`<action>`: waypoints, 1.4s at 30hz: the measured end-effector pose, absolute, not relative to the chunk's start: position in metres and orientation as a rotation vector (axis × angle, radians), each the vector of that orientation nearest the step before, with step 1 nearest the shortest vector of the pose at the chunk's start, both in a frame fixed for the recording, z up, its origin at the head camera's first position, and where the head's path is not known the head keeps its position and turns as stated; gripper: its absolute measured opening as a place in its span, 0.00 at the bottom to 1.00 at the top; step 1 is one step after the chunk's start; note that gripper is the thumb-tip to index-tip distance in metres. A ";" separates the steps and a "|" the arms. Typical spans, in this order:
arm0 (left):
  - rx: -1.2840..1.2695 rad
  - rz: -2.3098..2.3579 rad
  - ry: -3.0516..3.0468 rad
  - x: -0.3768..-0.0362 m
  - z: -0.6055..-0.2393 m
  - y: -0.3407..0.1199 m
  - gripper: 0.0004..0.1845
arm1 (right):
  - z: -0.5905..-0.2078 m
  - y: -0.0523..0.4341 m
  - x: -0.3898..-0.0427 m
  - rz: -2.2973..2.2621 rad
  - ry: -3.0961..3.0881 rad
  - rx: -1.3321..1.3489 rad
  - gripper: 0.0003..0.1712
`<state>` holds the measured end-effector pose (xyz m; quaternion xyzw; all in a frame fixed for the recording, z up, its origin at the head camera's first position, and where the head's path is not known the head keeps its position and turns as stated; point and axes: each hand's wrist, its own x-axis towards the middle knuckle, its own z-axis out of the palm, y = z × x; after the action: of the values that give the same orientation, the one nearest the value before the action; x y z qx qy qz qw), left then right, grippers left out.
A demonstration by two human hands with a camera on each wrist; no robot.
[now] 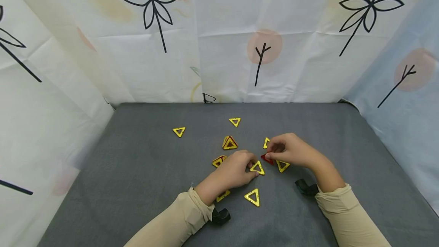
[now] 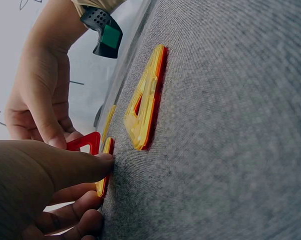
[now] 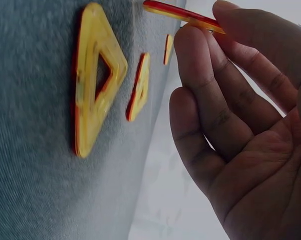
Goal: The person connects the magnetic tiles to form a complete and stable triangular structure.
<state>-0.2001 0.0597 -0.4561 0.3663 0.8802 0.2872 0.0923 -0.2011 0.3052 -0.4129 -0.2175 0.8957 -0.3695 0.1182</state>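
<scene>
My left hand (image 1: 236, 169) pinches a yellow triangular magnetic tile (image 1: 261, 168) between thumb and fingers, low over the table; its red underside shows in the left wrist view. Just right of it, my right hand (image 1: 295, 149) holds another triangular tile (image 1: 264, 158) by thumb and fingertips, red face up. In the right wrist view that held tile (image 3: 183, 14) is seen edge-on, red above yellow. The two held tiles are close together, the red one tilted up. A yellow tile (image 1: 282, 162) lies below my right hand, and one more (image 1: 266, 143) lies beside its fingertips.
A small pyramid of tiles (image 1: 230, 148) stands behind my left hand, which partly hides a second built shape (image 1: 217, 162). Single yellow tiles lie in front (image 1: 258, 197), by the left wrist (image 1: 223, 196), and farther back (image 1: 234, 119). A printed curtain surrounds the grey table (image 1: 144, 186).
</scene>
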 end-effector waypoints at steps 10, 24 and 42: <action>1.087 0.885 2.594 -0.202 -0.456 0.059 0.13 | -0.416 0.295 -0.202 -1.082 2.582 -0.726 0.02; 1.075 0.925 2.585 -0.202 -0.455 0.060 0.14 | -0.416 0.291 -0.200 -1.071 2.541 -0.745 0.03; 1.056 1.045 2.566 -0.205 -0.457 0.061 0.11 | -0.412 0.292 -0.199 -1.052 2.490 -0.748 0.06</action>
<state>-0.2054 0.0608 -0.4574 0.3549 0.8620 0.3510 0.0882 -0.1987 0.2925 -0.4116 -0.2628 0.8753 -0.3696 0.1676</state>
